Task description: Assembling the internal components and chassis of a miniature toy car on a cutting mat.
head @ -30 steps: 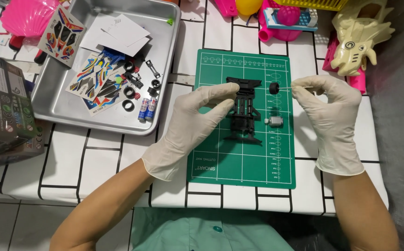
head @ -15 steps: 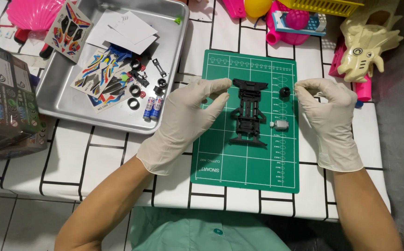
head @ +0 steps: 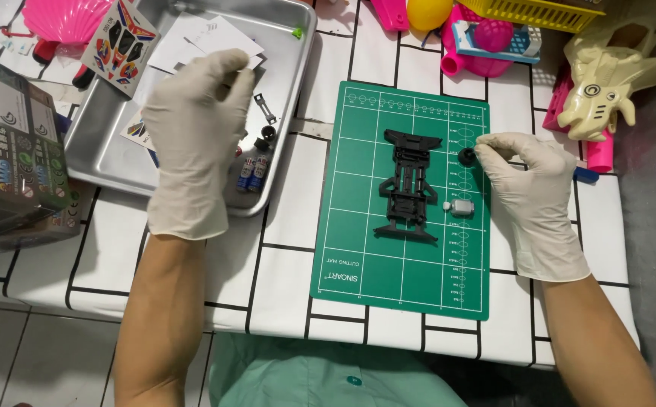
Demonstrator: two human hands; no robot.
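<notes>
The gloved left hand (head: 192, 143) hovers over the metal tray (head: 298, 90) at ten o'clock, fingers curled narrow; whether they hold anything cannot be told. The right hand (head: 528, 192) pinches a small black wheel (head: 466, 156) just beside the black toy-car chassis (head: 409, 185) on the green cutting mat (head: 396, 279).

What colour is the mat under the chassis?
Green with a white grid, seen in the head view: the mat lies under the black chassis.
</notes>
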